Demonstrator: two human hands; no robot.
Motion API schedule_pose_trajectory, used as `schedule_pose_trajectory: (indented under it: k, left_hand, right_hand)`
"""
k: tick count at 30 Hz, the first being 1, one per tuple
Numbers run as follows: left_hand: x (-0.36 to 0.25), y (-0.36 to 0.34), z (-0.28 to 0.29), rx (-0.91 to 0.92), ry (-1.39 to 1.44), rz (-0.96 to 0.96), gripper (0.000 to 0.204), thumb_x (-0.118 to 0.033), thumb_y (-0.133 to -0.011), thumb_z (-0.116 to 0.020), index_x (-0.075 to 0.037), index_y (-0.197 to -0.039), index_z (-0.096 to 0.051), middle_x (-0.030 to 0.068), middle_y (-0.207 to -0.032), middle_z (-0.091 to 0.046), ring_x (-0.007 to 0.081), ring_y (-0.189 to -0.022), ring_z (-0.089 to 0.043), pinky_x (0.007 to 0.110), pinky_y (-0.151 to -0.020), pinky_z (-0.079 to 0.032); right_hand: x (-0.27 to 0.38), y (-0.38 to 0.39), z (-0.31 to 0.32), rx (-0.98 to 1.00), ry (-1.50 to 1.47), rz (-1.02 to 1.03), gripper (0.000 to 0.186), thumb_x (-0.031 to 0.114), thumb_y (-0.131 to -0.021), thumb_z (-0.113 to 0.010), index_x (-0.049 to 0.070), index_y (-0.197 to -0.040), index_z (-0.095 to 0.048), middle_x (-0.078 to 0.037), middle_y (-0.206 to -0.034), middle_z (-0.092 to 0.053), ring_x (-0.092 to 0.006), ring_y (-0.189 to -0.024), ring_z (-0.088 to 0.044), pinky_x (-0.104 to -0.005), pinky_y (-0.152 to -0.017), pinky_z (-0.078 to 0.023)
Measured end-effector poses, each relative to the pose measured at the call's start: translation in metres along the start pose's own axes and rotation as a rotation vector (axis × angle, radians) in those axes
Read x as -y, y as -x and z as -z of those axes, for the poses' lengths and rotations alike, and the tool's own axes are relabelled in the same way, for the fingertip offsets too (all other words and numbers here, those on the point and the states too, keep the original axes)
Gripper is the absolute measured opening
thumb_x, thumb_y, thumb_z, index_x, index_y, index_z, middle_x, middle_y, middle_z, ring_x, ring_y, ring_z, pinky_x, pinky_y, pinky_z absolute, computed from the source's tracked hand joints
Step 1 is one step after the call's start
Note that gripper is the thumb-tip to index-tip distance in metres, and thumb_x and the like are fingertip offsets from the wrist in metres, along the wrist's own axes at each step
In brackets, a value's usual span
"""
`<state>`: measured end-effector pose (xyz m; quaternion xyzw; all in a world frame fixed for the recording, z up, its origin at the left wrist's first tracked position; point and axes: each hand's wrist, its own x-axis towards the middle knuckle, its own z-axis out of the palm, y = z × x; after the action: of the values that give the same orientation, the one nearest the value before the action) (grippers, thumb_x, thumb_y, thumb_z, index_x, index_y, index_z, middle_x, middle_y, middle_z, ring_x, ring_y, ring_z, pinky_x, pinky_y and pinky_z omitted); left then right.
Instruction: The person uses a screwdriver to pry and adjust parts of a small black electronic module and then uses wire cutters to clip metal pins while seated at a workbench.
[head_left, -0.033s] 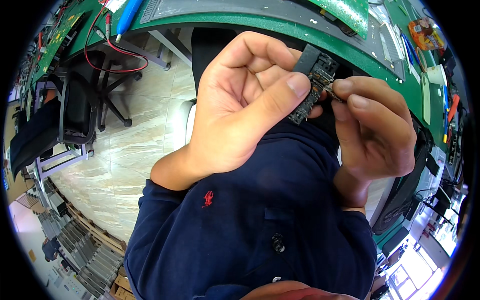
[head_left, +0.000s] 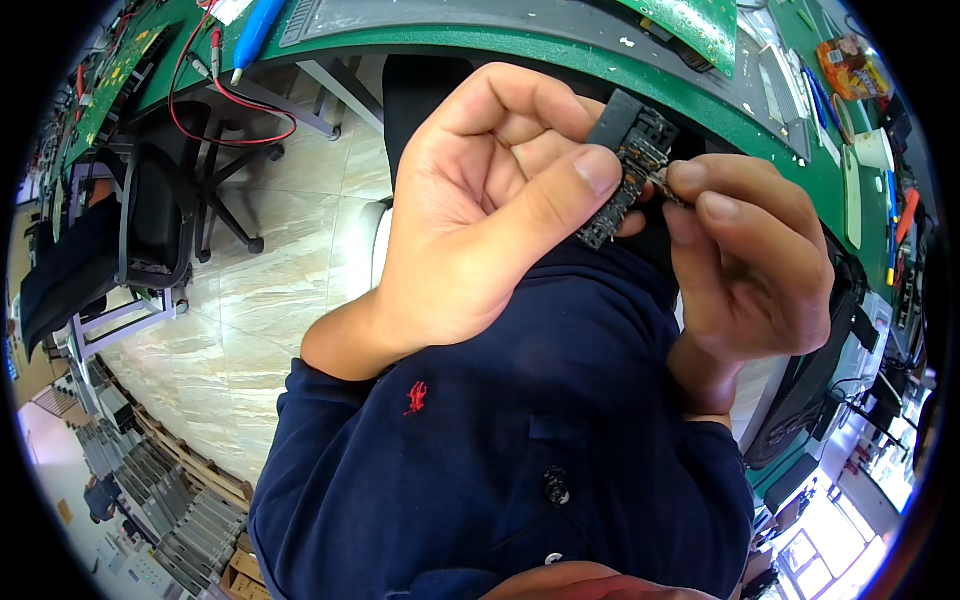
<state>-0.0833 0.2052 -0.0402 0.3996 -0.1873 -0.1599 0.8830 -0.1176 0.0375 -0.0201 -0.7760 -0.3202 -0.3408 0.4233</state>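
A long black plastic block (head_left: 643,150) with slots and brass-coloured contacts is tilted in front of me, over my lap near the bench edge. My left hand (head_left: 470,215) is closed on it, with the thumb pressed across its face and the other fingers partly behind it. At the block's right edge, my right hand (head_left: 755,255) pinches a small dark piece with metallic glints (head_left: 672,188) between thumb and fingers. The piece appears to touch the block. Fingertips hide most of it, so its kind is unclear.
Beyond my hands runs a green-topped bench (head_left: 540,58) with a grey mat (head_left: 450,22) and a green circuit board (head_left: 695,30). Pens and a white cup (head_left: 873,150) lie to the right. A red cable (head_left: 195,120) hangs at left, above a black chair (head_left: 160,215).
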Motion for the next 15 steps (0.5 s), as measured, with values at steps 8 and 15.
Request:
schedule_pose_trajectory:
  k: [8,15]
  left_hand:
    - [0.0003,-0.0010,-0.0002,0.018,0.003,0.029,0.021,-0.008,-0.090,-0.053,0.001,-0.107,-0.046,0.0141,-0.097,-0.063,0.0175,-0.080,-0.064,0.029,-0.069,-0.055]
    - [-0.0002,0.0006,-0.0001,0.020,0.056,0.081,0.023,-0.006,-0.091,-0.050,0.002,-0.111,-0.044,0.0156,-0.097,-0.062,0.0196,-0.080,-0.065,0.030,-0.068,-0.056]
  right_hand:
    - [0.0052,0.0008,0.0028,-0.024,-0.120,-0.137,0.036,-0.019,-0.067,-0.066,-0.001,-0.097,-0.054,-0.022,-0.088,-0.062,-0.0246,-0.078,-0.062,-0.0301,-0.069,-0.052]
    - [0.0012,0.0049,0.0031,-0.078,-0.306,-0.251,0.038,-0.019,-0.066,-0.066,0.000,-0.097,-0.055,-0.019,-0.088,-0.061,-0.0228,-0.080,-0.060,-0.0276,-0.068,-0.050]
